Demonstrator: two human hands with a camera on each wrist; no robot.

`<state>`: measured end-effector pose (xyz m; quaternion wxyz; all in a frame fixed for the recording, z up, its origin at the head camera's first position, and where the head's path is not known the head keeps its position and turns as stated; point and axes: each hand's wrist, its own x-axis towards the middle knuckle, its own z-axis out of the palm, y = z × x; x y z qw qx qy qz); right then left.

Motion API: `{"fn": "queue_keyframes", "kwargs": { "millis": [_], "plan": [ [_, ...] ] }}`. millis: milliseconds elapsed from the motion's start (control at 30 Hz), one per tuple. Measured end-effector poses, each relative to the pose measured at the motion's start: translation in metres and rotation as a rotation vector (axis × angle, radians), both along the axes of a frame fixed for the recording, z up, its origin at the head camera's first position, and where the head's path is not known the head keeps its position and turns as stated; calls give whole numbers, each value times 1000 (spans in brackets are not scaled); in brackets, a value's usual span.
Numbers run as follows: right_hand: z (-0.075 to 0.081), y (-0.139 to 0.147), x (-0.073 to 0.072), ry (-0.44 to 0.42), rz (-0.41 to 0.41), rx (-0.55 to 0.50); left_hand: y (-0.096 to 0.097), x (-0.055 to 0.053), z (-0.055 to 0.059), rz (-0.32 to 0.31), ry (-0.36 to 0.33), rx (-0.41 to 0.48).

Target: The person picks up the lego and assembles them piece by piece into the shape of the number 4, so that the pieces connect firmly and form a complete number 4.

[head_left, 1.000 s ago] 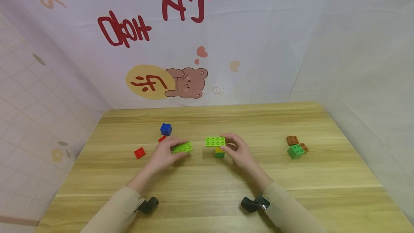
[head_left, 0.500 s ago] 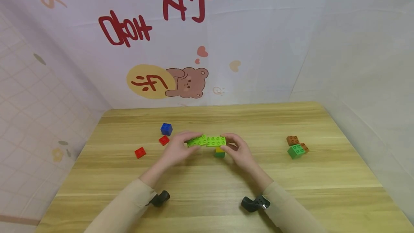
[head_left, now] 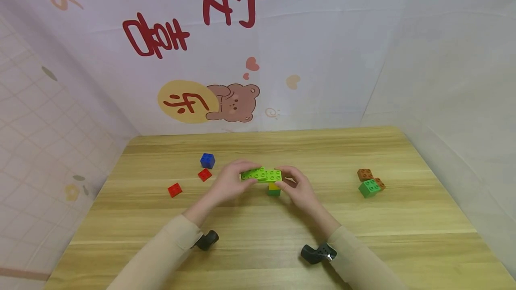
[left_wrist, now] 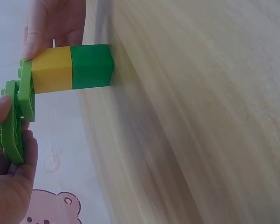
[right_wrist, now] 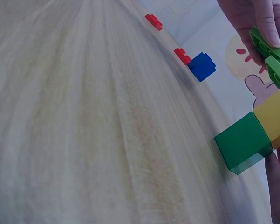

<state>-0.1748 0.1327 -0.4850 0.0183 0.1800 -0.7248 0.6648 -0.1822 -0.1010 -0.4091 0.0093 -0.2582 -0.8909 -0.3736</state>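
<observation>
My left hand [head_left: 230, 183] pinches a lime-green flat brick [left_wrist: 10, 128] between thumb and fingers. That brick's end overlaps the studded side of a second lime-green flat brick [left_wrist: 26, 93], tilted slightly against it. The second one sits crosswise on a yellow brick [left_wrist: 52, 70], which stands on a dark green brick [left_wrist: 92, 66] on the table. My right hand [head_left: 299, 190] grips the right end of the second flat brick, thumb in front and fingers behind. Whether the studs have locked is not visible.
On the wooden table [head_left: 258, 236], a blue brick [head_left: 207, 161] and two red flat bricks, one nearer the blue brick [head_left: 204, 174] and one farther left [head_left: 175, 189], lie left. Brown bricks [head_left: 364, 174] and a green brick [head_left: 368, 188] sit right. A printed cloth [head_left: 322, 57] hangs behind.
My left hand has carried its lime-green flat brick rightwards, from apart to overlapping the other flat brick. My right hand and the stack have stayed in place.
</observation>
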Motion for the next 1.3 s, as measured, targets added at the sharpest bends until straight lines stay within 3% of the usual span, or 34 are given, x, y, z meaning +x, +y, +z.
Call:
{"fn": "queue_keyframes", "kwargs": {
  "millis": [933,1300],
  "plan": [
    [0,-1,0,-1,-10,23,3,-7,2,-29,-93,-26],
    [28,-5,12,0,4,21,4,-8,5,-28,-113,-42]
  ]
}}
